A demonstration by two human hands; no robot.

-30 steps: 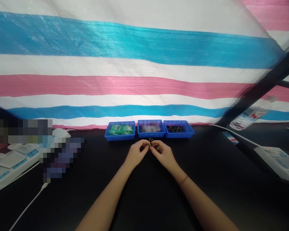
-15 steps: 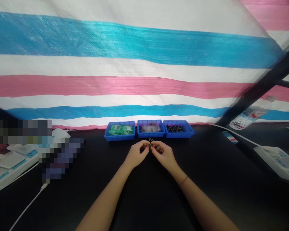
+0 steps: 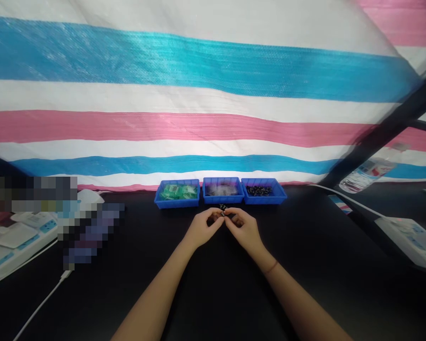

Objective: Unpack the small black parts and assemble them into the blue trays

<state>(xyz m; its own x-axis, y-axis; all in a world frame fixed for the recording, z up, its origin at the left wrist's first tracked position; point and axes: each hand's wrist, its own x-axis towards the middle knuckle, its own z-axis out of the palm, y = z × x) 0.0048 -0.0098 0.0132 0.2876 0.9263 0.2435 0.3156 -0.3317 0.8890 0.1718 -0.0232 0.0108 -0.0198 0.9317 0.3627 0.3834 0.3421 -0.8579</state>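
Note:
My left hand (image 3: 206, 226) and my right hand (image 3: 244, 227) meet at the fingertips over the black table. Between them they pinch a small black-and-silver part (image 3: 223, 212), too small to make out its kind. Just beyond the hands stand three blue bins in a row. The left bin (image 3: 177, 203) has green packets (image 3: 178, 191) in it, the middle bin (image 3: 224, 199) clear packets (image 3: 223, 190), and the right bin (image 3: 270, 199) several small black-and-silver parts (image 3: 258, 190).
Power strips lie at the left (image 3: 31, 239) and right (image 3: 408, 239), with white cables. A blurred-out object (image 3: 92, 234) sits on the left, a cable (image 3: 44, 303) running from it. A tilted plastic bottle (image 3: 367, 173) is at the right. Striped sheeting (image 3: 199, 128) hangs behind the bins.
My fingertips have shifted very slightly around the small part, the left thumb moving a little to the right. Both hands still hold it in the same place.

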